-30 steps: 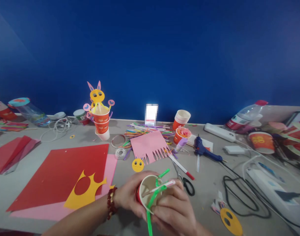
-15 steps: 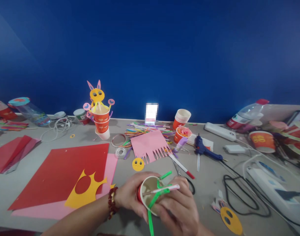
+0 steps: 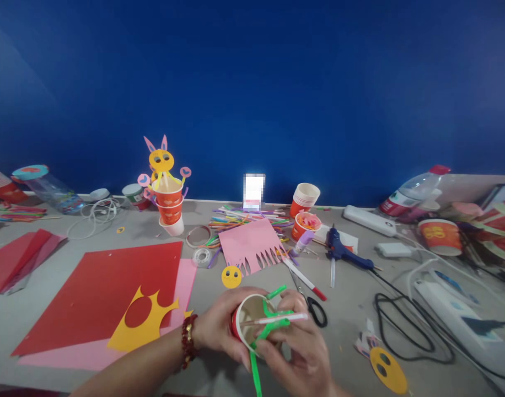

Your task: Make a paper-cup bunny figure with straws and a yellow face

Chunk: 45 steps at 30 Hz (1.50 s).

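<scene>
Paper cup (image 3: 252, 306), head view: it sits between our two hands near the bottom middle, above the table (image 3: 211, 377), mouth tipped up toward us. Our left hand (image 3: 225, 325) wraps the cup's outer side, holding it firmly by the look of it. Our right hand (image 3: 304, 342) is half-closed at the opposite rim, thumb by the lower green straw (image 3: 273, 326), fingers curled near the pale straw (image 3: 285, 318). Exact pinch is hidden, so we can't tell which piece it grips, if any. Change over the last second: the pale straw lies flatter, its outer end further right, and the lower green bend sits further out from the rim. Cup barely moves. We read that as straw adjustment against a steady cup, position probably not settled. Upper green straw (image 3: 276, 292) sticks out past the far rim; a green length (image 3: 256, 376) hangs below the near side. Can't confirm whether they pass through the wall. Risk, in our judgement: pulling one straw could drag another or crease the rim. Nearby: yellow face cutout (image 3: 231, 277) just beyond the cup, fringed pink sheet (image 3: 250, 242) behind it, scissors (image 3: 317, 312) beyond our right hand, stacked-cup figure (image 3: 170, 201) upright, back left.
</scene>
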### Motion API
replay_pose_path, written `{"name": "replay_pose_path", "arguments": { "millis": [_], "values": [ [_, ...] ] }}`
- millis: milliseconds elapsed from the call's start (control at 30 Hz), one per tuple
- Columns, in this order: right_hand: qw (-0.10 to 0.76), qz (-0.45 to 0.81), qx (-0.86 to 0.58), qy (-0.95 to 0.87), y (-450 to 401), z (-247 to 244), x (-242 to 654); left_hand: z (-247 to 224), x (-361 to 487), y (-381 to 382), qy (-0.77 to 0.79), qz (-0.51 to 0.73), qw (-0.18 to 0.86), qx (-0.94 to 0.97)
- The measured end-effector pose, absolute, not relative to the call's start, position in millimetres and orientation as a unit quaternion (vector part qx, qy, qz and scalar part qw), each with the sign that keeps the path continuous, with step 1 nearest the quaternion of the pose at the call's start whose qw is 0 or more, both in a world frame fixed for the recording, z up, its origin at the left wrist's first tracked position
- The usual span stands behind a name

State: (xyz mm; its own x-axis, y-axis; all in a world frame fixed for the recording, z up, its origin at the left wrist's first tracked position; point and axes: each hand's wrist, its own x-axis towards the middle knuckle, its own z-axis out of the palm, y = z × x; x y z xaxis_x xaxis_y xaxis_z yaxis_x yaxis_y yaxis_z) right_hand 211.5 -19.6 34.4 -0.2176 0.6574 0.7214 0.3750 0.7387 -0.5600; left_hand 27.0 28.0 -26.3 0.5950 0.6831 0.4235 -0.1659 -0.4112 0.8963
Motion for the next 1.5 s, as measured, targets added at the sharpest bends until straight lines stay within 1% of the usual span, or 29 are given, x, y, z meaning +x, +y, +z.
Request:
{"name": "replay_pose_path", "arguments": {
  "millis": [267,533,767,933,1133,1300,1500],
  "values": [
    [0.540,0.191,-0.313,-0.757,-18,29,213,-28,29,25,0.154,0.445,0.554,0.687],
    [0.527,0.184,-0.312,-0.769,-20,31,213,-34,27,26,0.169,0.445,0.556,0.681],
    [0.530,0.178,-0.309,-0.770,-21,29,209,-35,24,27,0.162,0.453,0.527,0.700],
    [0.535,0.156,-0.320,-0.766,-21,28,207,-39,23,27,0.182,0.443,0.531,0.699],
    [0.547,0.163,-0.309,-0.761,-20,29,205,-43,22,28,0.179,0.460,0.517,0.699],
    [0.538,0.174,-0.288,-0.773,-20,24,207,-43,20,28,0.179,0.457,0.510,0.706],
    [0.522,0.139,-0.308,-0.783,-19,21,210,-43,17,28,0.187,0.456,0.476,0.729]
  ]
}}
